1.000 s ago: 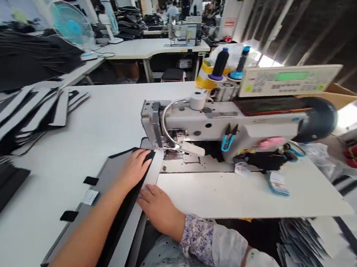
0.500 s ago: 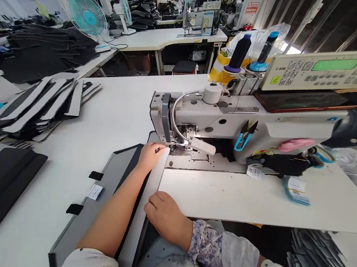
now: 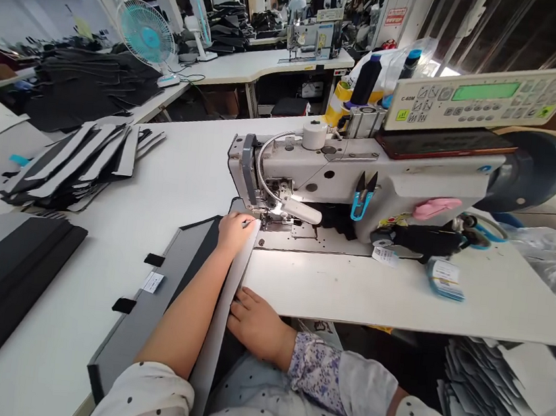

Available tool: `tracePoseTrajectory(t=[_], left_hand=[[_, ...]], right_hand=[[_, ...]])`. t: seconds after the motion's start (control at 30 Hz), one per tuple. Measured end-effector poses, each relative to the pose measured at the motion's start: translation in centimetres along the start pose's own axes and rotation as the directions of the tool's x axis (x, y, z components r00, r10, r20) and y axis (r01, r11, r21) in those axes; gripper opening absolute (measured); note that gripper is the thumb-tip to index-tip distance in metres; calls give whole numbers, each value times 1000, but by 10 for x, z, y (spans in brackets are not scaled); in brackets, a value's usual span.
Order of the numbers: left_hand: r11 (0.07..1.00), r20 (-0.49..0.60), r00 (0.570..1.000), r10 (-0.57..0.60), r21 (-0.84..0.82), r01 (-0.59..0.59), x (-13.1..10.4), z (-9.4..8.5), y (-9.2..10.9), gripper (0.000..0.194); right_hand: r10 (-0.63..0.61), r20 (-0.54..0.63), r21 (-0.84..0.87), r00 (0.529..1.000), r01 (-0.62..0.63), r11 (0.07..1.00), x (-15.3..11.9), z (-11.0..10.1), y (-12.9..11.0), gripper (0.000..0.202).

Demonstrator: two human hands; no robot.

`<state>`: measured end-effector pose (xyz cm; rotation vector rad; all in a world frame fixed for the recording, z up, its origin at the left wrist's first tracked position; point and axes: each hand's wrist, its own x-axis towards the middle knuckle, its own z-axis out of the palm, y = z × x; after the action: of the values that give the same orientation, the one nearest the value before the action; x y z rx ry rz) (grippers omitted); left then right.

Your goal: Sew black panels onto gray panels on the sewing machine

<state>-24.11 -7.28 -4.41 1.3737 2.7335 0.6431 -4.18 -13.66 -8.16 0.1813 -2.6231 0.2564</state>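
Observation:
A long grey fabric panel [image 3: 161, 302] with black edging, black tabs and a white label lies under my left forearm. Along its right side a pale strip [image 3: 235, 276] stands partly folded up. My left hand [image 3: 233, 233] pinches the far end of this strip, close beside the presser foot of the sewing machine [image 3: 305, 178]. Nearer my body, my right hand [image 3: 256, 325] has its fingers curled on the strip's right edge, by the table's front edge. The fingertips of both hands are partly hidden.
Stacked cut pieces [image 3: 81, 161] and a black-and-grey panel [image 3: 13, 266] lie to the left. Blue-handled snips [image 3: 362, 200] hang on the machine; a pack of labels [image 3: 446, 278] lies right. More pieces [image 3: 501, 397] are piled below the table edge. A fan [image 3: 150, 36] stands behind.
The pale strip has tilted up off the table along its right edge. My right hand has moved slightly up along that edge. The camera view has shifted a little.

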Motion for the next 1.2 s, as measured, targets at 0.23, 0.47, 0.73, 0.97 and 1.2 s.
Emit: tracePoseTrajectory(t=[0.23, 0.47, 0.73, 0.97, 1.2], left_hand=[[1000, 5, 1000, -17, 3, 17, 0, 3, 9, 22], [997, 8, 998, -65, 40, 64, 4, 4, 18, 23], [995, 9, 998, -63, 74, 62, 6, 4, 20, 23], [966, -56, 980, 190, 187, -176, -15, -1, 12, 26], [864, 99, 934, 344, 357, -356, -32, -11, 3, 40]], right_hand=[[18, 18, 45, 1000, -19, 999, -5, -17, 9, 14], [29, 44, 56, 999, -32, 998, -4, -24, 14, 14], [26, 72, 61, 997, -30, 998, -2, -28, 15, 12], [65, 110, 61, 992, -72, 995, 2, -36, 18, 10], [122, 136, 97, 983, -136, 986, 1, -44, 32, 10]])
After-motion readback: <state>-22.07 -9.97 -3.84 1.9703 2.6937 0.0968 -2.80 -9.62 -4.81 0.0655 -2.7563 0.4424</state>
